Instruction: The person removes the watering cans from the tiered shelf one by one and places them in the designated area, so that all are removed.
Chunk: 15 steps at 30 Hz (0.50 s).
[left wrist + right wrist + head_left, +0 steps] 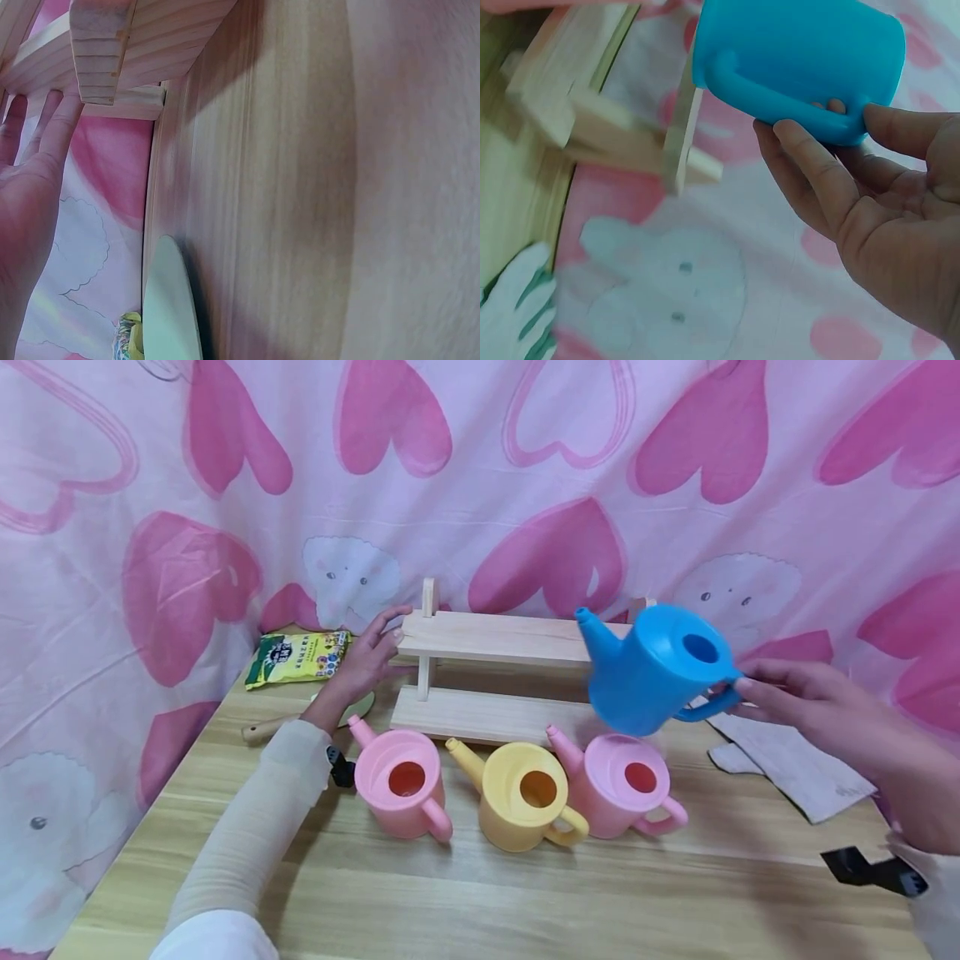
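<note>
A blue watering can (637, 677) is held up by its handle in my right hand (810, 702), just in front of the right end of a two-tier wooden shelf (495, 637). In the right wrist view the thumb and fingers pinch the can's handle (780, 101). My left hand (367, 660) touches the shelf's left end with its fingers extended, as the left wrist view also shows. In front of the shelf stand a pink watering can (382, 768), a yellow watering can (517, 810) and a second pink watering can (615, 810), spouts toward the left.
At the back left lies a yellow-green packet (300, 658), with a wooden-handled tool (270, 728) partly hidden by the left forearm. Greyish-white cloth pieces (795, 768) lie to the right. A pink heart-print curtain (480, 485) hangs behind the table (480, 910).
</note>
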Tool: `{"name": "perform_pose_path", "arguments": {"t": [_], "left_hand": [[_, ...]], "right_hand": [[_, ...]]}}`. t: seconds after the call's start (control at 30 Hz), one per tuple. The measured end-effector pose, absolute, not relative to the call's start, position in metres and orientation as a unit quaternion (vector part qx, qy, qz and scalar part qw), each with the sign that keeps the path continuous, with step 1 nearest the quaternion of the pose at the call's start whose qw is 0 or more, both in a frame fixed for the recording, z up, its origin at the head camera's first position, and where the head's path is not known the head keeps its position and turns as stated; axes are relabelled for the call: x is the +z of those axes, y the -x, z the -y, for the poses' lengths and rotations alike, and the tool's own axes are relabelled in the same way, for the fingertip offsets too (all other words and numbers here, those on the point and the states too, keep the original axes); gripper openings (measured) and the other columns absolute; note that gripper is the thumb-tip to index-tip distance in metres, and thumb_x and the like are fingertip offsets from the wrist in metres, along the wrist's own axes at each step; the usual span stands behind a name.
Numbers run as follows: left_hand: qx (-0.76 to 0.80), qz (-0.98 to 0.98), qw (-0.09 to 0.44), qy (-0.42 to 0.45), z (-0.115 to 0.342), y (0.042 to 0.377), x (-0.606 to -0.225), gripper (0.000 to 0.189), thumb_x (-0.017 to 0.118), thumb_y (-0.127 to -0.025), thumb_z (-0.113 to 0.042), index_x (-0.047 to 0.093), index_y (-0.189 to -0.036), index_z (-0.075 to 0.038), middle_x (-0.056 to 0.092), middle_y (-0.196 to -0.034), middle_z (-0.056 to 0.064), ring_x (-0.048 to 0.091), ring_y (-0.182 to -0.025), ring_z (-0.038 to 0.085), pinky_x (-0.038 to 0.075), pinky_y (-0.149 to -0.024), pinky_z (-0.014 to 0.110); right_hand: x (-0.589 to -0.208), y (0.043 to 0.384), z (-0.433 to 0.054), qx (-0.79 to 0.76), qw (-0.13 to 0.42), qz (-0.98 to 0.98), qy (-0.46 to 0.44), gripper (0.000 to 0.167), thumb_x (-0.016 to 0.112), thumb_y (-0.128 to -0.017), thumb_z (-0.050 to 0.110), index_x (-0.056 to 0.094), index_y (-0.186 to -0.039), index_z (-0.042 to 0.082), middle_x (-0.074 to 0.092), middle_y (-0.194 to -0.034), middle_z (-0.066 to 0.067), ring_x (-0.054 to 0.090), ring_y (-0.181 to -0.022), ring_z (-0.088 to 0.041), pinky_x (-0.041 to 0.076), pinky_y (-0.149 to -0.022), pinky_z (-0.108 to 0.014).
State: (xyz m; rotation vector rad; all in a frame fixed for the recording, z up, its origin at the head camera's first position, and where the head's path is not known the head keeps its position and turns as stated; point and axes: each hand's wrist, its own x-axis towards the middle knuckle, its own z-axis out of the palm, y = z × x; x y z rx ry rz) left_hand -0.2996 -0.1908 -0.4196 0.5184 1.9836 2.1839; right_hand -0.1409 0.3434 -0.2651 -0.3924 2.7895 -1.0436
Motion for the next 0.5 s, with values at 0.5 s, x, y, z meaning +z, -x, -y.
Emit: {"name": "perform_pose_path", "arguments": {"t": [0.5], "left_hand": [[0.718,-0.67,0.073,-0.174,0.191,0.298,-0.417,0.051,0.05,-0.11,-0.031,0.035,-0.159,-0.026,0.035,-0.158,0.014,0.045,-0.137,0.043,0.042,-0.1,0.07]], "right_hand": [[-0.307,0.107,-0.409,-0.339,0.073,-0.938,0.025,0.047,0.043,-0.112,0.016,0.039,-0.143,-0.019,0.064,-0.124,-0.032,0.065,-0.091,0.006,0.062,-0.071,-0.042]]}}
